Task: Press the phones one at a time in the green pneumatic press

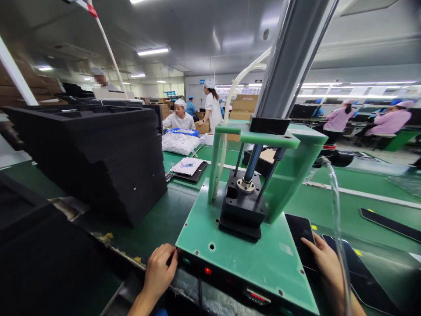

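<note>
A green pneumatic press [250, 245] stands in front of me, its black press head [242, 206] down on the base plate. My left hand [159, 272] is curled against the front left corner of the press box, beside a green button [186, 261] and a red light [207, 271]. My right hand [324, 259] rests with fingers stretched out on a flat black panel [299, 232] lying just right of the press. A clear hose [337, 219] hangs in front of that hand.
A tall stack of black foam trays [95, 153] stands at the left, and more black foam [36, 254] at the near left. Other black panels [390, 224] lie on the green belt at the right. Several people work at tables behind.
</note>
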Demonstrator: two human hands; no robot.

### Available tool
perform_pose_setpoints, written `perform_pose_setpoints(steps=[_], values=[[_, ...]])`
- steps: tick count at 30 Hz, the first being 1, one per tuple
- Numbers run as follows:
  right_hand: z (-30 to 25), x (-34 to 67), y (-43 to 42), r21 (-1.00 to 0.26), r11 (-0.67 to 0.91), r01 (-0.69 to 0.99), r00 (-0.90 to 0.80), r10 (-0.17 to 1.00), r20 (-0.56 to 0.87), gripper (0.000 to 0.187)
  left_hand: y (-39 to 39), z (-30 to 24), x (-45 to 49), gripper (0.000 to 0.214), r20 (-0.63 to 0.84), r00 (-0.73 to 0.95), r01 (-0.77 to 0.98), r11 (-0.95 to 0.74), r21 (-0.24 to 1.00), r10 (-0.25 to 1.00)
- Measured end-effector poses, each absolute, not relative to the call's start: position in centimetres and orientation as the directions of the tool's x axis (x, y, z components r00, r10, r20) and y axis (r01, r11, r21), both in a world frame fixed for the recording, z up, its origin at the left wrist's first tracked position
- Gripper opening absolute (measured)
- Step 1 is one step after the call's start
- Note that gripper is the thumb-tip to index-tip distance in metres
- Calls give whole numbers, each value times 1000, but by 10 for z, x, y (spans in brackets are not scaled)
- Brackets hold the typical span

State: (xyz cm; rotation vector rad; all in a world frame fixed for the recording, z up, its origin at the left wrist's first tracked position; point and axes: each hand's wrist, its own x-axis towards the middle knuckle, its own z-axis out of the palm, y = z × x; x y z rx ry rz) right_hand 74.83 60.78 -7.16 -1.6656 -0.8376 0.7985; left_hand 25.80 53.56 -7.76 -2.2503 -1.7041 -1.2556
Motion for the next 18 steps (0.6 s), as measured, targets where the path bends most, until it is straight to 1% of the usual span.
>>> perform_pose_setpoints(steps=[2,4,7,8,11,15,18], values=[[-75,753,611,-938,-205,281,519,854,-31,73,536,-77,257,24,638,67,824,-403,397,767],[-77,757,613,-869,-234,436,520,854,31,81,537,-77,256,24,651,73,825,-413,387,755],[-77,760,613,-767,-290,572,526,847,72,89,538,-77,255,23,658,78,821,-423,383,749],[-77,761,613,-755,-299,583,523,850,67,91,538,-78,255,23,657,79,819,-425,386,749],[-79,764,611,-781,-290,553,503,864,35,92,538,-80,254,24,648,71,814,-419,402,759],[-86,767,611,-827,-266,496,533,845,49,86,539,-81,255,27,637,48,802,-410,435,769],[-92,768,612,-841,-220,494,541,835,99,79,540,-78,253,31,589,14,752,-397,526,808]])
